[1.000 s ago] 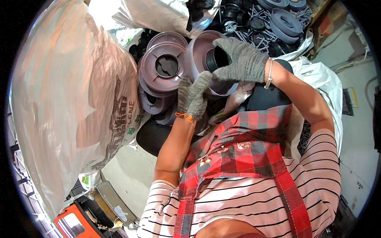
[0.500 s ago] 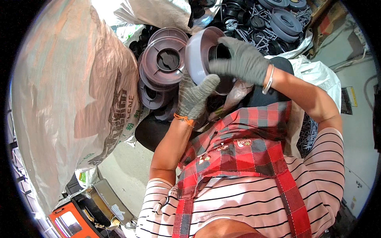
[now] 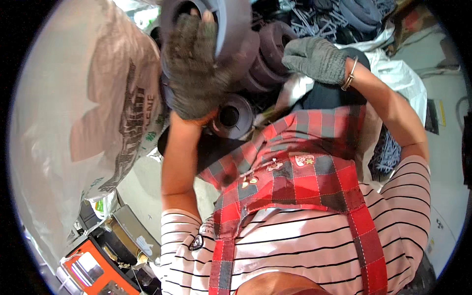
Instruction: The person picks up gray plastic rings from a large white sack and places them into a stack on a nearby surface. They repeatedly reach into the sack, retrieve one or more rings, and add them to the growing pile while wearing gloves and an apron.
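My left hand (image 3: 189,64), in a dark grey knitted glove with some fingertips bare, grips a large round grey plastic part (image 3: 236,34). Its fingers reach over the part's round opening, and the thumb is blurred. My right hand (image 3: 314,60), gloved in the same grey knit, has its fingers curled together beside stacked grey plastic parts (image 3: 268,69). Whatever may be in those fingers is hidden. Below my left hand lies a smaller grey part (image 3: 231,116) with a dark round hole.
A big whitish woven sack (image 3: 83,108) stands along the left. At the far right, grey rings and many thin grey plastic pieces (image 3: 314,22) lie heaped. An orange-and-black machine or box (image 3: 93,268) sits at lower left. Another pile of thin pieces (image 3: 386,155) is near my right elbow.
My left hand has moved up and left with a grey part, which looks larger now. My right hand has come out of the part's opening and is apart from it.
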The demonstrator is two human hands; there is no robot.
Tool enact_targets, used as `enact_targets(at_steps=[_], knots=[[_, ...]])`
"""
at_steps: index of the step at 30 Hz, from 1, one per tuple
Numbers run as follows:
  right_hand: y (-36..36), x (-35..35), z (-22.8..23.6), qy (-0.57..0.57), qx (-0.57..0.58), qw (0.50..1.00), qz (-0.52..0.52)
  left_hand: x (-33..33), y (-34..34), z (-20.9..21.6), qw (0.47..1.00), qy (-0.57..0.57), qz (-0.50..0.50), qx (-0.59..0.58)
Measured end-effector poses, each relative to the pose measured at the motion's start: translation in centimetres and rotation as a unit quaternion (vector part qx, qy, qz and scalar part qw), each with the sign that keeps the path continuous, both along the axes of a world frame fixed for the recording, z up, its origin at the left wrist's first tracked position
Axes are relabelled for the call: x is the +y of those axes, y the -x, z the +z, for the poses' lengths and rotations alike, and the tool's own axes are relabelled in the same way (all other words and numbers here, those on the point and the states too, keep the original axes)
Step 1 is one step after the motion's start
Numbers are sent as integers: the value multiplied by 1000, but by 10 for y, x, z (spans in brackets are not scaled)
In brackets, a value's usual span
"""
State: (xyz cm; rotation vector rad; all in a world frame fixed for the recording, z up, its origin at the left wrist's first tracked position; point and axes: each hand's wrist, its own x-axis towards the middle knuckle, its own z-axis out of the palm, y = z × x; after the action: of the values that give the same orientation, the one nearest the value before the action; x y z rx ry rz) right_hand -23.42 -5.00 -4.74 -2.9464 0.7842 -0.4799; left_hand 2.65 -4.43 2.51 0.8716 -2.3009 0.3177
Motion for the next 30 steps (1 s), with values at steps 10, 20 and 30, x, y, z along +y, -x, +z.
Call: enact_targets(at_steps=[10, 20, 30], knots=[[-37, 43, -118, -346, 301, 887, 51, -27, -19, -24, 972, -26, 77, -221], [-68, 58, -171, -361, 312, 878, 38, -30, -21, -22, 982, -53, 52, -176], [-11, 43, 27, -331, 318, 884, -86, -23, 2, -6, 995, -65, -59, 38]])
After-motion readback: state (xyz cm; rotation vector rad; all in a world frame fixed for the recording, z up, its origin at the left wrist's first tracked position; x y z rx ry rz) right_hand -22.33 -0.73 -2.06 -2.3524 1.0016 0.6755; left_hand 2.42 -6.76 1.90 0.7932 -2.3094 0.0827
